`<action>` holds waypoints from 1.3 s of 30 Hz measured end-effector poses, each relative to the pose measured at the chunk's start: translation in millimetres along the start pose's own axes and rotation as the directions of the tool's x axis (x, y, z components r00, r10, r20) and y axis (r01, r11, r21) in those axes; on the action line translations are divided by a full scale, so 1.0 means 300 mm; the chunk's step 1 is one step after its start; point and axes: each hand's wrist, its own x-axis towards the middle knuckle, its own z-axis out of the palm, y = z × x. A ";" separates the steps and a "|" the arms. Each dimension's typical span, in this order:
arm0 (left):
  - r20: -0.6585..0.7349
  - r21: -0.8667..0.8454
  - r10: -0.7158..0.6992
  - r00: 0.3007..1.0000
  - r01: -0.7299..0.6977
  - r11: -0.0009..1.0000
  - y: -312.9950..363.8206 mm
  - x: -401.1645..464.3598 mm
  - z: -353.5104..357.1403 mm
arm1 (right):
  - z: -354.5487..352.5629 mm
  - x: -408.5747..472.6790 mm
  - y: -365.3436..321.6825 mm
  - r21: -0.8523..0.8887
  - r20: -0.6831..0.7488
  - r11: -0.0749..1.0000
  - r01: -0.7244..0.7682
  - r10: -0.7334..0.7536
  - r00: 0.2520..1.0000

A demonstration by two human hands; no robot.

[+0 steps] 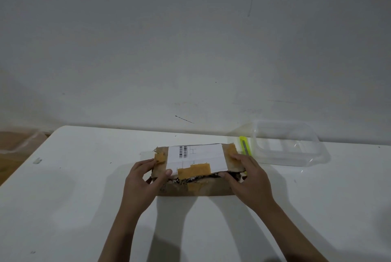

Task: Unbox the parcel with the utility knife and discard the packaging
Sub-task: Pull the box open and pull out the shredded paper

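Note:
A flat brown cardboard parcel [196, 189] lies on the white table, with a white shipping label [198, 156] and patches of tan tape on its top. A ragged slit runs along its near side, showing dark contents inside. My left hand [143, 179] grips the parcel's left end, thumb on the top flap. My right hand [249, 177] holds the right end, fingers over the top and thumb at the slit. A yellow-green utility knife [245, 145] lies on the table just behind my right hand, untouched.
A clear plastic container [296, 145] stands at the back right beside the knife. The white table [74, 187] ends at a rounded far-left corner, with brown floor beyond. A grey wall rises directly behind the table.

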 end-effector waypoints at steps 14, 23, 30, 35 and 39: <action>-0.031 -0.044 0.072 0.997 -0.074 0.996 -0.024 -0.012 0.020 | 0.012 -0.016 0.005 0.007 -0.035 1.000 0.014 -0.014 0.999; -0.105 0.133 0.210 0.972 -0.195 0.972 -0.028 -0.003 0.037 | 0.025 0.017 -0.002 -0.005 -0.101 1.000 -0.001 0.001 0.995; -0.112 0.362 0.307 0.945 -0.249 0.898 -0.017 0.031 0.036 | 0.027 0.081 -0.027 -0.061 -0.159 0.998 0.022 -0.031 0.987; -0.131 0.479 0.403 0.906 -0.298 0.826 0.016 0.055 0.037 | 0.036 0.112 -0.038 -0.101 -0.174 0.994 0.032 -0.049 0.984; -0.111 0.515 0.429 0.896 -0.317 0.796 0.025 0.085 0.035 | 0.034 0.129 -0.044 -0.131 -0.153 0.991 0.020 -0.040 0.987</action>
